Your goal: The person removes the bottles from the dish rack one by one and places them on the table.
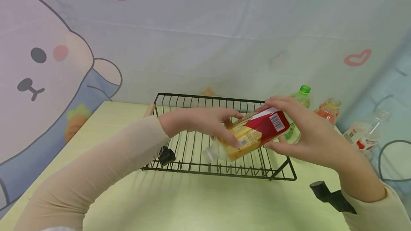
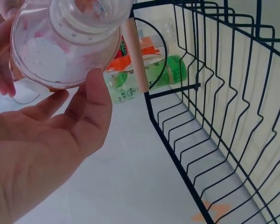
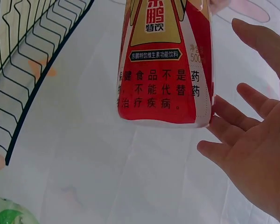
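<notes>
A clear plastic drink bottle [image 1: 253, 133] with a red and gold label is tilted in the air over the black wire rack [image 1: 192, 168], its uncapped neck low and to the left. My left hand [image 1: 205, 122] grips it near the shoulder, thumb on the near side. In the left wrist view, the bottle's open mouth [image 2: 95, 14] faces the camera. My right hand [image 1: 308, 140] is spread around the base end. The right wrist view has its fingertips [image 3: 219, 109] right at the bottle's lower side, with the thumb standing away from it.
Right of the rack stand a green bottle [image 1: 302, 99], a bottle with orange on it [image 1: 329, 111] and a clear bottle [image 1: 369, 134] with a red and white label. The rack has wooden handles [image 2: 136, 56] at its ends. A patterned cloth [image 1: 205, 45] hangs behind the table.
</notes>
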A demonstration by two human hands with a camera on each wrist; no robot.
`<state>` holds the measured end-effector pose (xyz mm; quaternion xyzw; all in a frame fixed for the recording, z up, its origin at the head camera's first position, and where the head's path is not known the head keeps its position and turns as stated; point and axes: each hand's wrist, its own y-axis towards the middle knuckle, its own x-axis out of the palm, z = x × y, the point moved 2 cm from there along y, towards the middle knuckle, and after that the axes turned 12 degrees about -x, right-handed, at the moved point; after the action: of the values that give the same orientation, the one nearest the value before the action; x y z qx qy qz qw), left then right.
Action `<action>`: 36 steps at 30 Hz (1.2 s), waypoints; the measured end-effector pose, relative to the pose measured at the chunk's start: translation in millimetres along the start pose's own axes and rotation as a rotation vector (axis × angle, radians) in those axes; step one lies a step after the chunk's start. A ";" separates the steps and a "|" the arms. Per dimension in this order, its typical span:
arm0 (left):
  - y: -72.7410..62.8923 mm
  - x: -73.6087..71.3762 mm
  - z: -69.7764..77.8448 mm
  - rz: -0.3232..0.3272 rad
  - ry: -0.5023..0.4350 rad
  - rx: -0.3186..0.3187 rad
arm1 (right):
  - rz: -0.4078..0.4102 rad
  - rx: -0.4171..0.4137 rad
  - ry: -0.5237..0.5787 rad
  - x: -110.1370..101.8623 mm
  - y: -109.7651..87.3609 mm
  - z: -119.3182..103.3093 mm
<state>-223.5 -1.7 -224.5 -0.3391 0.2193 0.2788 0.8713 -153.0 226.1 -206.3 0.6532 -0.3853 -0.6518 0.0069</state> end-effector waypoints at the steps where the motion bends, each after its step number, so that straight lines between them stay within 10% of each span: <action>1: 0.0 1.0 0.0 -0.006 0.012 -0.001 | -0.017 0.004 0.010 2.0 0.4 -1.1; 11: 0.0 10.0 -1.9 -0.060 0.064 -0.010 | -0.156 0.039 0.143 18.9 -0.6 -9.5; 20: 4.0 15.6 -6.2 -0.100 0.083 -0.002 | -0.169 -0.101 0.025 30.6 1.5 -13.4; 36: 4.3 19.8 -14.2 -0.116 0.064 -0.008 | -0.189 -0.100 -0.015 50.5 -4.0 -12.9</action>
<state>-214.2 -2.5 -247.4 -0.3634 0.2259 0.2177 0.8772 -147.4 196.8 -249.1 0.6805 -0.2889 -0.6729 -0.0247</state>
